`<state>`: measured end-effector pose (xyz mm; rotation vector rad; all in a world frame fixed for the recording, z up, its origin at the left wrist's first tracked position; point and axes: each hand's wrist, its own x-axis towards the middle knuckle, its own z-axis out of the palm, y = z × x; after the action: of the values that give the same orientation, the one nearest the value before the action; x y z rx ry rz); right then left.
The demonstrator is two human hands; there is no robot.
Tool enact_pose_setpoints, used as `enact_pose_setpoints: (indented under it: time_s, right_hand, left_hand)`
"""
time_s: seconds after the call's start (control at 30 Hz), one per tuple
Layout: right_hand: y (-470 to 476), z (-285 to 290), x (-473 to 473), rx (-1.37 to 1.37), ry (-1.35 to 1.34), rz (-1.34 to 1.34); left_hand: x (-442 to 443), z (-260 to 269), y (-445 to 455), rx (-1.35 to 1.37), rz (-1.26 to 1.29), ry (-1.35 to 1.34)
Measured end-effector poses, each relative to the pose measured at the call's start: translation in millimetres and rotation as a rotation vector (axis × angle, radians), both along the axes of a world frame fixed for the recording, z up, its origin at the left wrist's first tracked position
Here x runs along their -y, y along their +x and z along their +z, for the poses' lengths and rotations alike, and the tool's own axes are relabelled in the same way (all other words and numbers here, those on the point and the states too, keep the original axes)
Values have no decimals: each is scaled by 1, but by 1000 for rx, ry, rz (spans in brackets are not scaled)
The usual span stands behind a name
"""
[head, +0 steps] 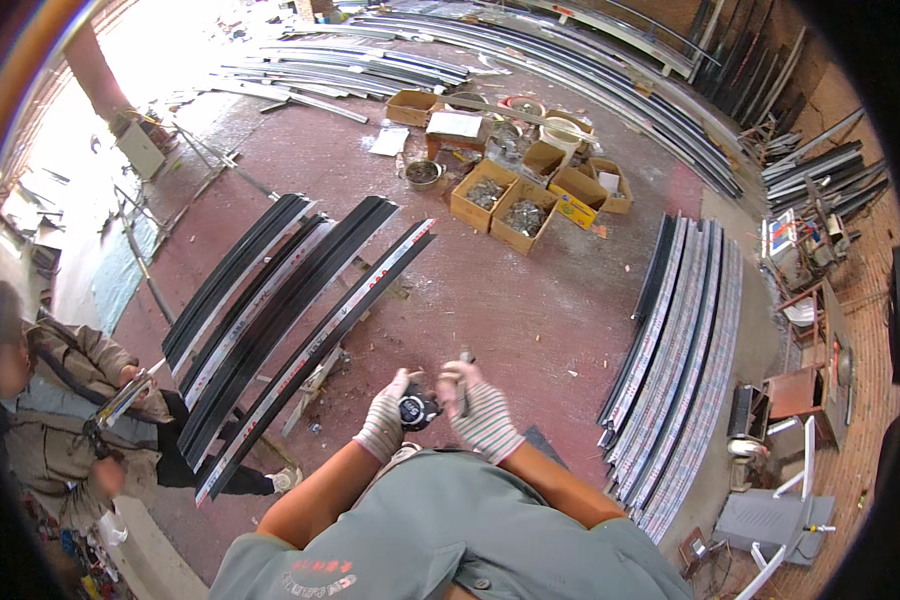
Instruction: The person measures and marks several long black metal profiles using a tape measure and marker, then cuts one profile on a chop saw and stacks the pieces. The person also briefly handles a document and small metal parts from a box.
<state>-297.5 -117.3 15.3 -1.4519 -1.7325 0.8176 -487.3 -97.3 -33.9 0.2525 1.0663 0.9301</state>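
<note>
My left hand (391, 415), in a striped knit glove with bare fingertips, grips a black tape measure (418, 412) with a round badge. Close beside it is my right hand (480, 412), in a matching glove. Its fingers are closed around a slim greyish object (465, 355) whose end sticks out past them; what it is I cannot tell. Both hands are in front of my waist, above the red floor (495, 300). Left of them, long dark metal profiles (292, 285) with printed protective film lie side by side on a low stand (315, 394).
At the left a person (82, 405) holds what looks like a caulking gun (124, 397). Stacked film-wrapped profiles (675, 375) lie at the right. Cardboard boxes of small metal parts (525, 217) and a metal pot (422, 174) stand ahead. More long profiles (570, 75) lie farther back.
</note>
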Motion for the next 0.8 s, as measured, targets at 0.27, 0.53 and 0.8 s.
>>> enact_pose_setpoints:
  time_s: [0.27,0.53,0.8]
  right_hand:
    - [119,-36,-23,478,-22,-182]
    - [163,-26,-62,536,-160,-20]
    - [218,-74,-178,557,-235,-408]
  left_hand:
    - [-10,29,115,-387,-660,465]
    - [-57,44,173,-894,-918,732]
    - [-193,22,213,-808,-1033,725]
